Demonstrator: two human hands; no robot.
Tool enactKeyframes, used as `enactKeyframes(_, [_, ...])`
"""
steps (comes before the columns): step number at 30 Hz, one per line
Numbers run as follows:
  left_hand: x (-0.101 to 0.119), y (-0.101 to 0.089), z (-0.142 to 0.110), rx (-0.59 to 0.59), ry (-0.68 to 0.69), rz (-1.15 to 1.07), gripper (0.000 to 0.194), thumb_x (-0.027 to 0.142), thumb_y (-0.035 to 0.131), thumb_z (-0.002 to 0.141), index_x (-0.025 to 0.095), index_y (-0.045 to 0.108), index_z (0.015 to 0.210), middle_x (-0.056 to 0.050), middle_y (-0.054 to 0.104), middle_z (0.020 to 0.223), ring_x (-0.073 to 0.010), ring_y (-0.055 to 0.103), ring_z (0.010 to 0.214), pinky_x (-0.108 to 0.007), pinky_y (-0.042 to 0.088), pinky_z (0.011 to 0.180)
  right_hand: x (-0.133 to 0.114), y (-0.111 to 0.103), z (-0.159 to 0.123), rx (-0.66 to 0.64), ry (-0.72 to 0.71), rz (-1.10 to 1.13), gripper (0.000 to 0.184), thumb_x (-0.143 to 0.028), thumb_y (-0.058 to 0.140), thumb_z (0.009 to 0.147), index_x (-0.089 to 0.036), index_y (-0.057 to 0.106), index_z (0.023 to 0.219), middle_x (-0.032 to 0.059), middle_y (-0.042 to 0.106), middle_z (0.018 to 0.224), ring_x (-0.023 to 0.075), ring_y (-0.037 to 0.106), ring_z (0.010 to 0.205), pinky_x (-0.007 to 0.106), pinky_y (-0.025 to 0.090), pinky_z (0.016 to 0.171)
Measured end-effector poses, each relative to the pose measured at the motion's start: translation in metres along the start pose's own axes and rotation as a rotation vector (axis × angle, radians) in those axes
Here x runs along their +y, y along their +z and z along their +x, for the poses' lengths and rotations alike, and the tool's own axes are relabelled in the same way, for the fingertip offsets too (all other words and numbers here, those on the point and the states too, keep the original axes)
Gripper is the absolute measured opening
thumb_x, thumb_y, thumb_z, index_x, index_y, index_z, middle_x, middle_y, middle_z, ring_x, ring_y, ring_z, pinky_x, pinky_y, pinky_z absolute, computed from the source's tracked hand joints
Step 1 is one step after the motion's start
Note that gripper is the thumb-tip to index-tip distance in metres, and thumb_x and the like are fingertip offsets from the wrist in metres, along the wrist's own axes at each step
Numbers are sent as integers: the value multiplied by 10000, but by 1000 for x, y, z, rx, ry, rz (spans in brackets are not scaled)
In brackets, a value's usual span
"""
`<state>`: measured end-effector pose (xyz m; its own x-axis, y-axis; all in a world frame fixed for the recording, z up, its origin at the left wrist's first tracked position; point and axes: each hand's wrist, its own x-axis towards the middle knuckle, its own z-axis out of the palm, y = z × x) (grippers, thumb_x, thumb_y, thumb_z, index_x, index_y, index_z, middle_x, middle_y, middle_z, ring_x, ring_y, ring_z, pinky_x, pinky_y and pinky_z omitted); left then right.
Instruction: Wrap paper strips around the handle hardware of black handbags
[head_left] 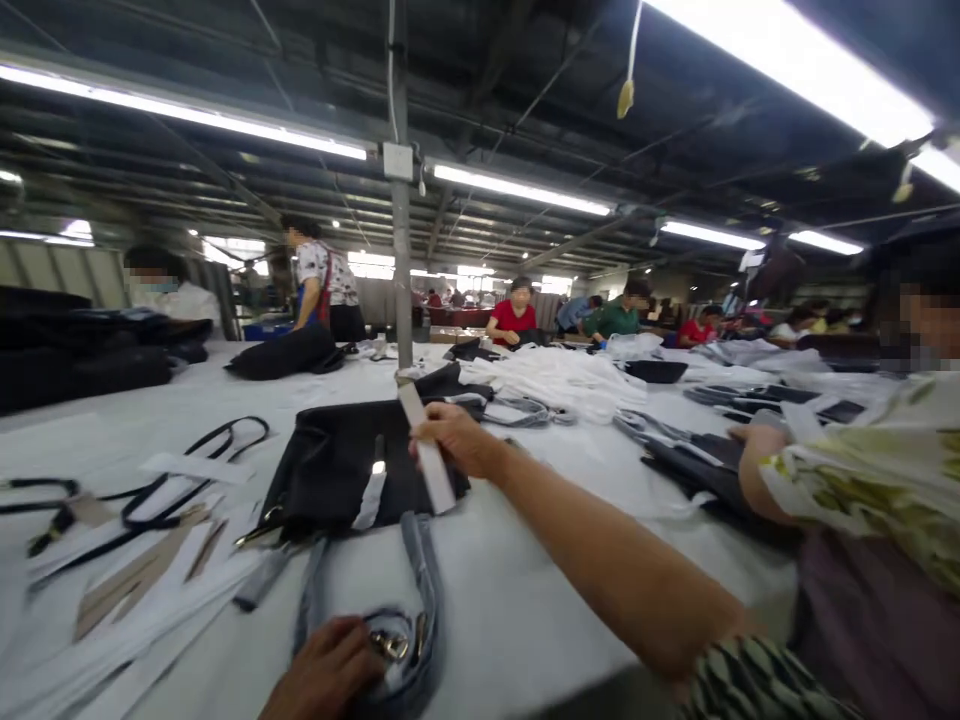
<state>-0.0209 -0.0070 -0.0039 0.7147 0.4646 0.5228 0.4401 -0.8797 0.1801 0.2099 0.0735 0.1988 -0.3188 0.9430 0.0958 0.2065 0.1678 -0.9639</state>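
Note:
A black handbag [337, 455] lies on the white table, its wrapped grey handles [427, 560] stretching toward me. Over the bag's right side, my right hand [457, 440] is closed around a flat pale strip [429, 460], pinched between thumb and fingers. The strip's upper end sticks out above the hand and its lower end reaches the bag's front. A tab with a gold piece and white wrapping [370, 495] hangs on the bag's front. At the bottom, my left hand [330, 672] has bent fingers against a wrapped strap with gold clasps [391, 645]; its fingertips are partly hidden.
Left of the bag lie dark straps [161, 500], beige strips [135, 575] and white strips. A pile of white wrapping [559, 380] lies beyond. At right, a co-worker's hand [761, 450] touches another dark bag [697, 465]. A post [403, 270] rises behind.

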Motion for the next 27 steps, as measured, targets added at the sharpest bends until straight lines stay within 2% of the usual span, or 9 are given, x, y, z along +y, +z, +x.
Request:
enactKeyframes(3, [31,-22,9,-113,-178,-49,144,271,634,804,228,626,941,-53,661,1039,-247,534,1068,-368,412,974,16,-6,-56,-22,-69,174,269,-275,652,715,-210,425,842,-70,567,593,95,515,429,201,440,443])
enactKeyframes(6, [42,-31,16,-160,-238,-57,112,238,632,819,199,626,924,-57,645,1002,-244,495,1073,-384,362,989,38,4,-103,-81,-54,186,261,-316,661,754,-206,434,819,-72,540,577,103,549,458,203,446,458])
enactKeyframes(11, [38,-32,18,-179,-231,-112,142,289,672,803,189,635,897,-46,626,929,-218,480,971,-351,368,927,69,23,-148,-72,33,258,348,-500,589,820,-187,506,945,-46,567,640,20,286,356,162,171,350])
enactKeyframes(13, [37,-30,20,-175,-240,-117,157,294,657,806,173,622,900,-56,614,908,-221,469,950,-354,369,912,82,27,-156,-77,120,265,469,-605,473,859,-158,547,978,-29,550,607,25,261,362,175,144,361])
enactKeyframes(15, [38,-29,22,-177,-267,-131,164,292,638,815,157,615,906,-65,599,891,-226,460,940,-350,371,888,97,29,-163,-62,216,230,500,-633,495,830,-146,561,924,-49,490,564,27,267,365,177,139,363])
enactKeyframes(19, [37,-33,23,-112,-402,-288,180,303,652,793,144,625,872,-54,558,852,-221,461,921,-324,374,856,117,34,-173,-38,324,180,388,-480,688,713,-175,511,874,-71,494,616,54,455,432,167,325,401])
enactKeyframes(22, [30,-38,16,18,-604,-547,265,394,691,767,141,636,823,-28,534,820,-184,475,847,-282,384,792,117,43,-172,38,447,201,254,-351,644,744,-184,485,848,-36,571,681,87,556,496,191,428,446])
enactKeyframes(25, [21,-40,8,141,-807,-942,362,460,731,754,135,628,874,-6,556,776,-120,480,703,-226,373,664,111,60,-156,100,564,237,152,-262,587,776,-194,464,834,-19,602,683,103,563,469,205,438,419])
enactKeyframes(27, [15,-40,5,214,-877,-1168,406,456,763,739,124,625,928,-16,604,786,-103,509,668,-210,380,641,106,76,-139,105,574,220,129,-225,579,782,-196,465,835,-13,609,666,112,559,448,215,439,409])
